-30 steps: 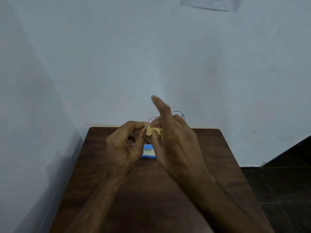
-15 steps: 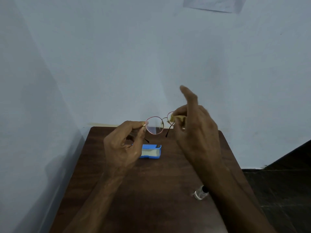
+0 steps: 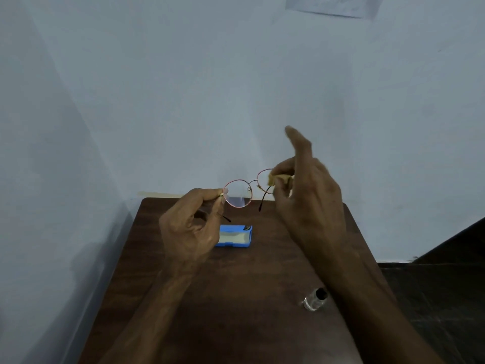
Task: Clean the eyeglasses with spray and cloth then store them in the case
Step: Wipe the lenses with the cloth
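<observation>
Round thin-rimmed eyeglasses (image 3: 238,193) are held up above the far end of the dark wooden table (image 3: 231,298). My left hand (image 3: 190,227) pinches the frame at its left hinge. My right hand (image 3: 305,200) pinches a small yellow cloth (image 3: 279,179) against the right lens, with the index finger sticking up. Below the glasses lies an open blue case (image 3: 234,236) with a pale lining. A small clear spray bottle (image 3: 314,300) with a dark cap stands near my right forearm.
The table stands in a corner, with pale walls on the left and behind it. A dark floor shows to the right of the table's edge. A paper sheet (image 3: 330,5) hangs high on the wall.
My right hand with the cloth moved from the left lens across to the right lens. The left lens, the case and the spray bottle came into view. My left hand kept its hold.
</observation>
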